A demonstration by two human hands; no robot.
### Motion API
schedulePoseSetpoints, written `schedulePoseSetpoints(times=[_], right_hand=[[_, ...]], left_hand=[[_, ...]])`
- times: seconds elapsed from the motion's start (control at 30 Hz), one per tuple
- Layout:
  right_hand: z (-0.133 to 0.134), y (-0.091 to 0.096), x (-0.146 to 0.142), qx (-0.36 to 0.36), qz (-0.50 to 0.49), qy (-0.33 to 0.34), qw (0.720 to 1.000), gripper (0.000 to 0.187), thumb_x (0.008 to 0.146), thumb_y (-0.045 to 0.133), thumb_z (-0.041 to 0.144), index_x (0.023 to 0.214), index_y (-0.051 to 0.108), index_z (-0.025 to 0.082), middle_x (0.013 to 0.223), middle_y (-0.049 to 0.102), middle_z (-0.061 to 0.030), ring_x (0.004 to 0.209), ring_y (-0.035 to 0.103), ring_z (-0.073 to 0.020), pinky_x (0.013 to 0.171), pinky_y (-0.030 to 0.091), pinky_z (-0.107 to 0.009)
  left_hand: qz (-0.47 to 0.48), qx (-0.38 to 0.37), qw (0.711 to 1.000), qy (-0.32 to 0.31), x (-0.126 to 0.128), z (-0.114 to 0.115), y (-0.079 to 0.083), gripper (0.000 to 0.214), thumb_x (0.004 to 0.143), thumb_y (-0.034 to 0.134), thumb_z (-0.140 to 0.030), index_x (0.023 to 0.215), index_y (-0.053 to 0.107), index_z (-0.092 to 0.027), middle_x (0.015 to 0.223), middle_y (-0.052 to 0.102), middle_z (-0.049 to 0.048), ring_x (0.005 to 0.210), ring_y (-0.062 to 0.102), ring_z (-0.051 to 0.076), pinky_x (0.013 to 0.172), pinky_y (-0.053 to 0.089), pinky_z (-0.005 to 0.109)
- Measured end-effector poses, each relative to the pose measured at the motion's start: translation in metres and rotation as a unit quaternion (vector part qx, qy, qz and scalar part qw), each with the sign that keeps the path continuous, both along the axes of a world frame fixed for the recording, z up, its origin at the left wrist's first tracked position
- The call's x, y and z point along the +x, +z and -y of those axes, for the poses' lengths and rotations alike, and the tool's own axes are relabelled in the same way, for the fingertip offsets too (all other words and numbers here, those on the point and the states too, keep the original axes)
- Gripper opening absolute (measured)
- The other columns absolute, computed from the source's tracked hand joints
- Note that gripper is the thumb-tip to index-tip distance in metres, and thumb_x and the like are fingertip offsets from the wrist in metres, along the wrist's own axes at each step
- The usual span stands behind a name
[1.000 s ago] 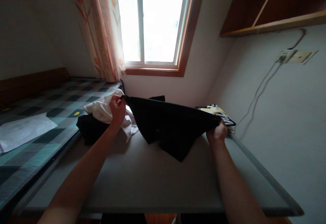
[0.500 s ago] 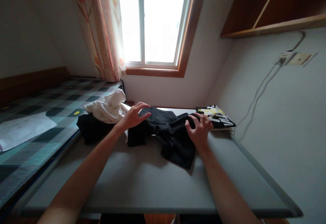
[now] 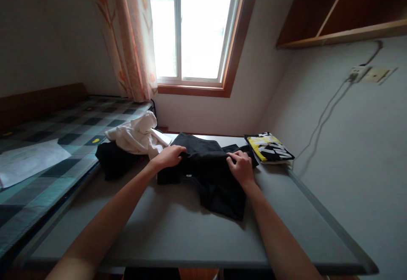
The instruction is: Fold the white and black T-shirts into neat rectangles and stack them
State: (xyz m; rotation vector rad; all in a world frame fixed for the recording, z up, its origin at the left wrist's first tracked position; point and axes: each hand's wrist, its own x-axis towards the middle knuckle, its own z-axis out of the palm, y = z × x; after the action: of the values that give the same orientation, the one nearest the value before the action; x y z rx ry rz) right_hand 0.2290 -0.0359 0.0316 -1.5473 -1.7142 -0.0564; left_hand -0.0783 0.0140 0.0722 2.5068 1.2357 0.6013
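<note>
1. Spotted black garment point(image 3: 206, 172) lying crumpled on grey table point(image 3: 178, 237), between white cloth point(image 3: 135, 138) and yellow-black folded item point(image 3: 269, 147).
2. Saw left hand point(image 3: 170, 156) curled over its left edge, couldn't tell if actually pinching.
3. Saw right hand point(image 3: 241, 168) resting flat and open on its right side, gripping nothing.
</note>
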Motion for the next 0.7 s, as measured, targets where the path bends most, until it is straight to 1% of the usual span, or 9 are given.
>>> schedulePoseSetpoints(times=[0.1,0.17,0.27,0.33,0.4,0.47,0.53,0.6,0.7], right_hand=[[0.004,0.011,-0.01,-0.013,-0.176,0.107,0.979,0.035,0.084,0.051,0.04,0.093,0.077,0.019,0.084,0.07,-0.0077,0.082,0.061,-0.0234,0.08,0.048,-0.038],[0.007,0.011,-0.021,-0.057,-0.304,0.166,0.936,0.035,0.08,0.057,0.045,0.093,0.077,0.019,0.08,0.071,-0.0043,0.077,0.062,-0.0216,0.073,0.049,-0.034],[0.013,0.006,-0.04,-0.141,-0.442,0.245,0.851,0.04,0.074,0.066,0.049,0.098,0.076,0.019,0.078,0.071,-0.0027,0.071,0.061,-0.0183,0.066,0.049,-0.031],[0.016,0.002,-0.049,-0.183,-0.461,0.285,0.82,0.041,0.074,0.067,0.05,0.098,0.076,0.019,0.079,0.07,-0.0028,0.068,0.06,-0.0164,0.064,0.048,-0.03],[0.017,0.0,-0.053,-0.198,-0.425,0.311,0.827,0.04,0.076,0.067,0.049,0.1,0.076,0.019,0.081,0.07,-0.0032,0.07,0.061,-0.0165,0.066,0.049,-0.03],[0.017,-0.001,-0.053,-0.178,-0.354,0.325,0.859,0.043,0.075,0.069,0.043,0.112,0.072,0.021,0.093,0.07,-0.0043,0.081,0.063,-0.0185,0.073,0.051,-0.032],[0.014,-0.001,-0.05,-0.141,-0.278,0.316,0.896,0.056,0.07,0.073,0.033,0.125,0.065,0.024,0.107,0.066,-0.0055,0.092,0.062,-0.0193,0.081,0.05,-0.034],[0.01,-0.002,-0.047,-0.117,-0.228,0.283,0.924,0.062,0.066,0.075,0.028,0.127,0.063,0.025,0.105,0.066,-0.005,0.09,0.062,-0.0184,0.082,0.051,-0.034],[0.004,-0.003,-0.038,-0.094,-0.232,0.215,0.944,0.036,0.073,0.07,0.035,0.107,0.072,0.022,0.085,0.069,-0.0035,0.078,0.063,-0.0184,0.076,0.051,-0.035]], left_hand=[[0.122,-0.019,0.991,-0.045,0.005,0.004,0.018,0.018,0.081,0.054,-0.022,0.096,0.062,-0.02,0.087,0.066,0.0026,0.084,0.062,0.019,0.078,0.049,0.029],[0.178,-0.051,0.978,-0.096,0.012,0.015,0.027,0.023,0.085,0.053,-0.028,0.105,0.06,-0.019,0.098,0.066,0.0042,0.093,0.062,0.018,0.084,0.049,0.03],[0.172,-0.117,0.959,-0.191,0.026,0.036,0.029,0.065,0.077,0.069,-0.036,0.135,0.044,-0.023,0.122,0.061,0.0074,0.11,0.059,0.021,0.095,0.046,0.034],[0.137,-0.127,0.963,-0.196,0.036,0.048,0.022,0.093,0.067,0.079,-0.036,0.146,0.03,-0.025,0.125,0.06,0.0087,0.109,0.06,0.024,0.093,0.047,0.035],[0.104,-0.107,0.977,-0.154,0.043,0.052,0.012,0.083,0.07,0.076,-0.035,0.142,0.037,-0.024,0.111,0.066,0.0071,0.096,0.065,0.024,0.084,0.049,0.035],[0.099,-0.079,0.987,-0.097,0.047,0.047,0.005,0.049,0.078,0.065,-0.032,0.125,0.053,-0.022,0.092,0.068,0.0038,0.08,0.065,0.021,0.073,0.048,0.032],[0.133,-0.053,0.989,-0.049,0.045,0.037,0.002,0.026,0.08,0.057,-0.025,0.105,0.061,-0.02,0.08,0.065,0.0013,0.073,0.062,0.019,0.068,0.046,0.029],[0.201,-0.032,0.979,-0.008,0.041,0.026,0.006,0.02,0.073,0.055,-0.018,0.092,0.061,-0.018,0.076,0.062,-0.0001,0.072,0.059,0.017,0.067,0.045,0.027],[0.32,-0.032,0.945,0.055,0.031,0.017,0.018,0.02,0.065,0.055,-0.019,0.085,0.058,-0.018,0.074,0.059,-0.0018,0.072,0.056,0.015,0.067,0.046,0.025]])
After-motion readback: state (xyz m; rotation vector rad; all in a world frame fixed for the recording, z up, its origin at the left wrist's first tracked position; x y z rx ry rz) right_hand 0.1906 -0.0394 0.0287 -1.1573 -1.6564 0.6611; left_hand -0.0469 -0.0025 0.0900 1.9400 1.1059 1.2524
